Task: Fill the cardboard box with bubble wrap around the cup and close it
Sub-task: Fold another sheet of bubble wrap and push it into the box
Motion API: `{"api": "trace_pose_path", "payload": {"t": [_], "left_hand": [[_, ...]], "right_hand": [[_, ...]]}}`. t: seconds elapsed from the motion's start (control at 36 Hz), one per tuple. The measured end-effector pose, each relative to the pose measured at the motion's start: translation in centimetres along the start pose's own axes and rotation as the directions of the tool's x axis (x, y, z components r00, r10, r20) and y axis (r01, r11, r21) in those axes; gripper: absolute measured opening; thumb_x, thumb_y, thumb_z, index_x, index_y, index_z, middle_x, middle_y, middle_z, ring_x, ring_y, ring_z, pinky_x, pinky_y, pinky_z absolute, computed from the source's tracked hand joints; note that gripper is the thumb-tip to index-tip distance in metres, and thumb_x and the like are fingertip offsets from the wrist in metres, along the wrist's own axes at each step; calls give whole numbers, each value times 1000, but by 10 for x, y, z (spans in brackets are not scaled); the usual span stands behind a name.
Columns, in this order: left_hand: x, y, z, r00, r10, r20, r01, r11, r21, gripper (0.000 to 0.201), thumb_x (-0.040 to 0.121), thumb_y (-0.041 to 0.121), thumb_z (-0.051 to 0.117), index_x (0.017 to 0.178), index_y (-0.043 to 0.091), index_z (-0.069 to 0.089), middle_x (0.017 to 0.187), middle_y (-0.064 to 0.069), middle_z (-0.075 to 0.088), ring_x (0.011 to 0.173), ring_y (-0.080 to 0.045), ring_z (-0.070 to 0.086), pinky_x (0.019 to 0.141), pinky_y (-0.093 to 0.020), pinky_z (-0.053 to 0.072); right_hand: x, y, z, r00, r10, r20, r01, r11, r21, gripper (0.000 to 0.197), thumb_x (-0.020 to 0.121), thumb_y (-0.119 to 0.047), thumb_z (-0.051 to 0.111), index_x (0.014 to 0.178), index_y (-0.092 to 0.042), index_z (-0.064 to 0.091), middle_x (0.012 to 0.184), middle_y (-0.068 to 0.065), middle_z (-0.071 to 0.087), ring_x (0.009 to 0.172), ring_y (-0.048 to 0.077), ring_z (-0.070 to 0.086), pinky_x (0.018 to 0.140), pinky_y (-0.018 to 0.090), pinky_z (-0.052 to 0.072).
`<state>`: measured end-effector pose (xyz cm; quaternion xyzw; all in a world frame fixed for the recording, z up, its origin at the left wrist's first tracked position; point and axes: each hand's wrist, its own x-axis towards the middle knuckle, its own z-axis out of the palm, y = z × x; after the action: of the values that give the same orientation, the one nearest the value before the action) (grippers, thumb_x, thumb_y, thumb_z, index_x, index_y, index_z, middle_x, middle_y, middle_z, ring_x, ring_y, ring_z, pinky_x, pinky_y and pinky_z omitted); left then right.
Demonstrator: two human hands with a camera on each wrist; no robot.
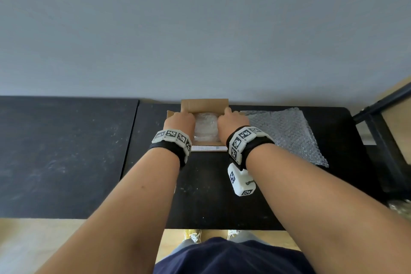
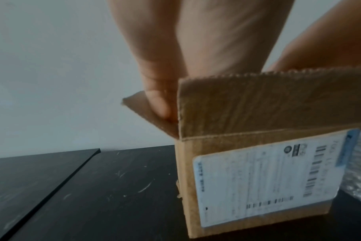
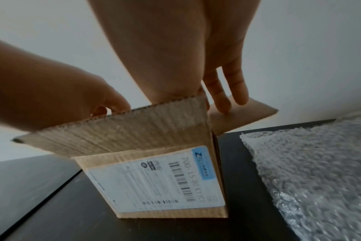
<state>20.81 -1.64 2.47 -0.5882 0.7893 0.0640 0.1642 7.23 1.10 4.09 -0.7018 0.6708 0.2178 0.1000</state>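
Nearest the person, the near flap (image 3: 118,130) of the cardboard box (image 1: 204,104) stands up and leans toward the body, with the shipping label (image 2: 268,179) below it on the front wall. So the box isn't shut yet.

Left hand (image 1: 178,121) is at the left side flap (image 2: 153,114): thumb flat on the flap, straight, pressing, not curled round it. The other fingers go down behind the cardboard, so that grip reads as flat and pushing, tho' part of it is hidden.

Right hand (image 1: 232,119) mirrors it on the right side flap (image 3: 243,112), two fingers (image 3: 223,97) stretched out with tips on the card, grip loose and apart, holding nothing.

Between the hands, inside the box, sits crumpled bubble wrap (image 1: 205,128) filling the opening. The cup isn't visible, probably buried under the wrap, can't confirm from the head view.

Step in hand, by my read: filling looks done, closing has begun w/ the two side flaps. Next move calls for folding both side flaps inward and down over the wrap, then near and far flap (image 1: 204,105) on top. Wrap may push back, so some press-down is likely needed.

Further right on the black table (image 1: 211,196), a spare sheet of bubble wrap (image 1: 287,133) lies flat, just beside the box. Behind it all, a plain grey wall.
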Motion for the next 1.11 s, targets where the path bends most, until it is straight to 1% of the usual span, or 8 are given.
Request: {"api": "trace_pose_path", "payload": {"t": [0.14, 0.33, 0.5, 0.64, 0.83, 0.92, 0.97, 1.11], "left_hand": [[-3, 0, 3, 1000, 1, 8, -2, 995, 101, 25, 88, 1, 53, 110, 9, 64, 127, -9, 45, 107, -26, 56, 66, -33, 43], [2, 6, 2, 994, 93, 60, -104, 966, 237, 27, 92, 1, 48, 111, 11, 65, 116, -7, 60, 101, -25, 63, 65, -31, 43], [10, 9, 0, 982, 167, 83, -183, 949, 258, 24, 92, -3, 46, 103, 10, 64, 102, -4, 68, 94, -24, 65, 64, -30, 39], [21, 10, 0, 973, 215, 88, -231, 931, 283, 24, 92, -2, 45, 109, 8, 59, 102, -6, 67, 93, -25, 65, 64, -31, 39], [32, 10, 6, 963, 259, 72, -269, 914, 304, 23, 92, -2, 46, 111, 6, 56, 104, -6, 67, 95, -26, 66, 66, -31, 40], [31, 9, 7, 962, 264, 65, -271, 911, 312, 23, 92, -1, 46, 112, 6, 55, 105, -7, 68, 96, -27, 66, 67, -32, 40], [31, 9, 7, 964, 255, 70, -264, 913, 311, 24, 92, -1, 46, 112, 6, 54, 106, -7, 67, 97, -27, 66, 67, -31, 40], [32, 10, 8, 973, 214, 89, -231, 927, 295, 25, 92, 1, 46, 115, 8, 53, 108, -5, 67, 99, -25, 65, 69, -31, 41]], "right_hand": [[0, 3, -6, 999, 29, 38, -29, 999, 12, 26, 96, -14, 48, 117, -15, 63, 120, 6, 62, 111, 25, 58, 88, 34, 42], [6, 4, -4, 996, 40, 74, -44, 997, 56, 25, 92, -12, 48, 109, -16, 66, 110, 4, 67, 102, 24, 63, 73, 32, 40], [20, 4, -4, 994, 19, 107, -22, 999, 30, 26, 90, -10, 50, 110, -16, 66, 109, 3, 66, 103, 24, 63, 74, 33, 42], [34, 6, -3, 989, 1, 146, -2, 1000, 9, 21, 92, -17, 55, 110, -16, 66, 110, 3, 66, 102, 23, 63, 72, 33, 44], [43, 10, 11, 993, 30, 112, -31, 999, 6, 27, 91, -9, 50, 110, -16, 68, 110, 4, 67, 103, 25, 64, 78, 30, 49], [45, 7, 12, 992, 49, 116, -50, 999, 12, 28, 90, -6, 50, 109, -16, 68, 109, 5, 68, 102, 26, 64, 85, 38, 53], [46, 8, 13, 993, 54, 109, -57, 998, 27, 28, 91, -6, 48, 109, -15, 68, 108, 5, 68, 101, 26, 64, 82, 35, 51], [39, 13, 12, 986, 80, 146, -90, 994, 63, 14, 90, -15, 53, 96, -18, 66, 90, 1, 64, 77, 22, 57, 67, 29, 44]]}}
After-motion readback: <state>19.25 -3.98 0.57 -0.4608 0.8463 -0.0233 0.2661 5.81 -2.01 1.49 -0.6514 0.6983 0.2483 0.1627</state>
